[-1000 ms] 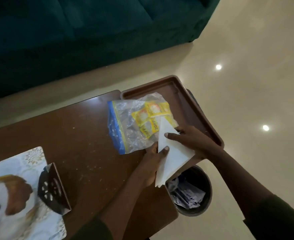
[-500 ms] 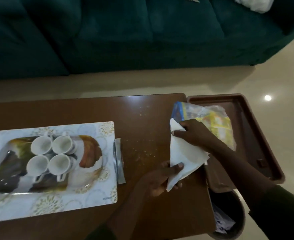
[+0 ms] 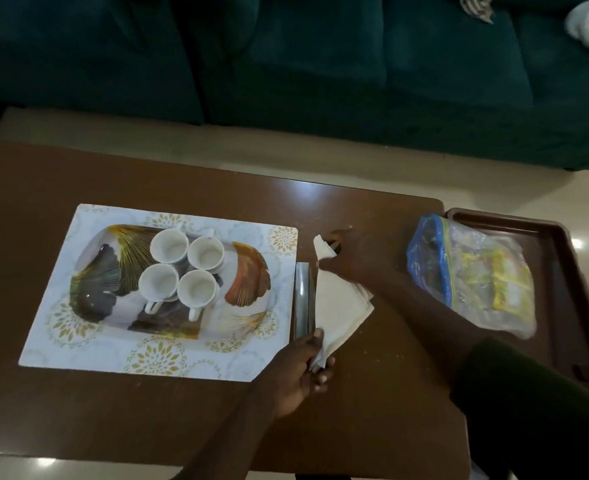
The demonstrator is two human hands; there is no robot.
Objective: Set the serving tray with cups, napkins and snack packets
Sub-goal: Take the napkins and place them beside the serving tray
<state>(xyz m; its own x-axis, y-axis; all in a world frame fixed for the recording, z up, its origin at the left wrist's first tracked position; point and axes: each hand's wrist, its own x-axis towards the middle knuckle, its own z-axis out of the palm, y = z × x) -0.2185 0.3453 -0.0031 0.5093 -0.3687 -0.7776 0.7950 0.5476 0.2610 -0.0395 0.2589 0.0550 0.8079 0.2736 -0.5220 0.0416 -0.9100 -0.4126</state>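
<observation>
A patterned serving tray (image 3: 248, 299) lies on a white placemat (image 3: 61, 327) at the table's left, with several white cups (image 3: 182, 268) standing on it. Just right of the tray, beside an upright napkin holder (image 3: 302, 299), both hands hold a folded white napkin (image 3: 338, 306). My right hand (image 3: 358, 258) pinches its far end and my left hand (image 3: 300, 372) grips its near corner. A clear zip bag of yellow snack packets (image 3: 473, 278) lies on a brown tray (image 3: 570, 306) at the right.
The brown wooden table (image 3: 147, 410) ends just past the hands on the right. A dark green sofa (image 3: 286, 64) runs along the far side. Pale tiled floor shows between the sofa and the table.
The view has swung left, so the serving tray with cups is now in sight. Both hands have carried the napkin left, away from the snack bag, to beside the napkin holder.
</observation>
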